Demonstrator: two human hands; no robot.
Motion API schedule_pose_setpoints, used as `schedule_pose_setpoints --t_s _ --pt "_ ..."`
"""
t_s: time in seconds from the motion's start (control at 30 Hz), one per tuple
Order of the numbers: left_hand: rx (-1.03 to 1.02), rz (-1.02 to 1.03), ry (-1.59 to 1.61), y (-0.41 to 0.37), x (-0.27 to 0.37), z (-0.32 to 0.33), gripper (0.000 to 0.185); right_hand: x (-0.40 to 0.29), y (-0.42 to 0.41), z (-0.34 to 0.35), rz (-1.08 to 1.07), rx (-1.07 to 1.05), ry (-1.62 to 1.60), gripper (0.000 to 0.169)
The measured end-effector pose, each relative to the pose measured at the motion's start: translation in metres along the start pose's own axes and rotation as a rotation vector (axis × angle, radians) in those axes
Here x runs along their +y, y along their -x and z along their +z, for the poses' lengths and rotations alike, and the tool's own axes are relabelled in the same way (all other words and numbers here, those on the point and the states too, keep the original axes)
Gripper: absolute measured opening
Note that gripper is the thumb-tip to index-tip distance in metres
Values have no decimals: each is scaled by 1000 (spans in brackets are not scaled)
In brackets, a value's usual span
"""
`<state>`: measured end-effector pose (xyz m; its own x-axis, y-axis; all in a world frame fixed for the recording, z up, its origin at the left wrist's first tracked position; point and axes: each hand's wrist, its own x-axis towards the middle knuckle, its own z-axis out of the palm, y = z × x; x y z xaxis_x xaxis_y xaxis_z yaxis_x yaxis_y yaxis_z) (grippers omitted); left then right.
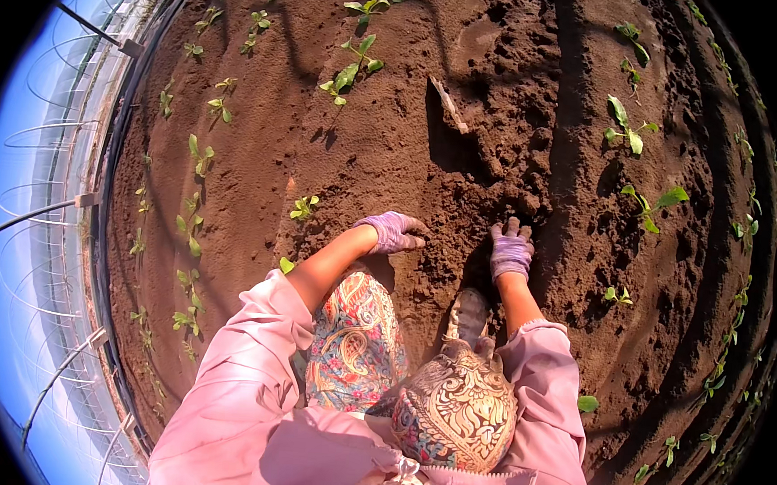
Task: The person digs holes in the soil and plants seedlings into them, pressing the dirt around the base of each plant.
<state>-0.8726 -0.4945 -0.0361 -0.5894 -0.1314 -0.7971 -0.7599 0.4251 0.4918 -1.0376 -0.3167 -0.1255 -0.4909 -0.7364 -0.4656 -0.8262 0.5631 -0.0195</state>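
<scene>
Both my hands wear purple, soil-stained gloves and work low over the brown soil (450, 252) between rows of seedlings. My left hand (395, 233) points inward, its fingers slightly apart just above or on loose crumbs; nothing shows in it, though the palm side is hidden. My right hand (512, 248) rests palm down with spread fingertips at the edge of a clumpy, dug strip (497, 176). A leafy seedling (304, 208) grows to the left of my left hand. Right of my right hand stands a larger seedling (654, 205).
A weathered flat strip (448, 105), material unclear, sticks out of the soil ahead. My shoe (469, 316) and patterned trouser knees (357, 339) are close below my hands. More seedlings (355, 69) line both sides. Dark piping (110, 162) and hoops (59, 357) edge the left.
</scene>
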Motion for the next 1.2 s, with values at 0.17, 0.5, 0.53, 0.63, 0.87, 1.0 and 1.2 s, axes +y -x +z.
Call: schedule_pose_setpoints --t_s 0.17,0.5,0.53,0.63,0.87,1.0,1.2 --pt "205 93 -61 32 -5 -11 50 -25 -1 25 -99 -156 -176 29" --pt "282 190 97 70 0 -8 48 1 -68 65 189 28 -873 45" --pt "272 184 102 72 -1 -8 48 2 -71 60 303 -37 -745 47" --pt "280 119 125 76 -6 -9 48 13 -74 18 253 -141 -1574 46" --pt "311 84 173 73 -20 -12 49 18 -73 -85 -2 -49 -32 94" --pt "337 56 290 77 -23 -21 47 -6 -35 -58 -60 -221 142 71" --pt "574 85 449 99 -39 -38 42 -3 -40 -20 -94 -193 13 45"
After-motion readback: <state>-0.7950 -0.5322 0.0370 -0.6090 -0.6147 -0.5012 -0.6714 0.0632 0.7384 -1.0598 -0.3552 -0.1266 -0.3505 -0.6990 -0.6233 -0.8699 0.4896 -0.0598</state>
